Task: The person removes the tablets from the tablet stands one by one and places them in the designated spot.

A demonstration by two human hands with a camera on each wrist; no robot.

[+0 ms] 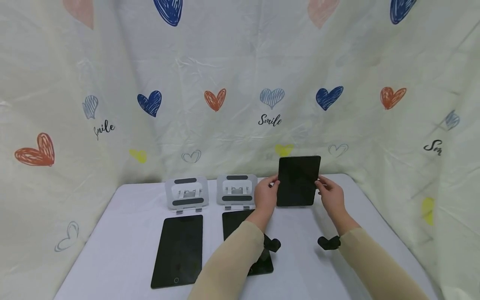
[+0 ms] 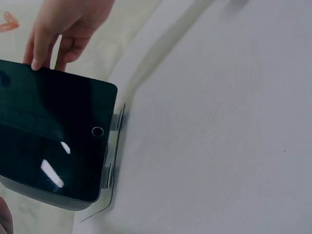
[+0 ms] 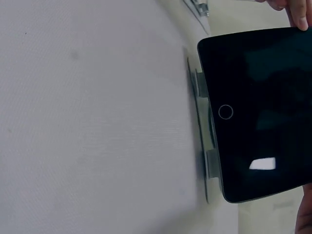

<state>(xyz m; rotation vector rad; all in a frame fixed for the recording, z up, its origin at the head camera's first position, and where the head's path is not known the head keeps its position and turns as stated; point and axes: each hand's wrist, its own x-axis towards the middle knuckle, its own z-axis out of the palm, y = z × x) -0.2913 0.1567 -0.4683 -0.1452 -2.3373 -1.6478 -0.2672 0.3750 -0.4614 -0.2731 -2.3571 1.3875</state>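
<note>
A black tablet [image 1: 298, 181] stands upright at the back right of the table, its dark screen towards me. My left hand [image 1: 266, 196] holds its left side edge between thumb and fingers. At the opposite edge, my right hand [image 1: 331, 200] pinches the tablet with thumb and fingertips. Behind and below it is a stand, mostly hidden; both wrist views show its lower hooks [image 2: 106, 176] and thin base edge close by the tablet's home-button end. Whether the tablet rests fully on those hooks I cannot tell.
Two grey-white tablet stands [image 1: 187, 193] [image 1: 237, 191] with dark pads stand along the table's back edge. In front lie two more black tablets, one at left [image 1: 178, 250] and another [image 1: 234, 223] partly under my left forearm. A curtain with hearts [image 1: 215, 100] hangs behind.
</note>
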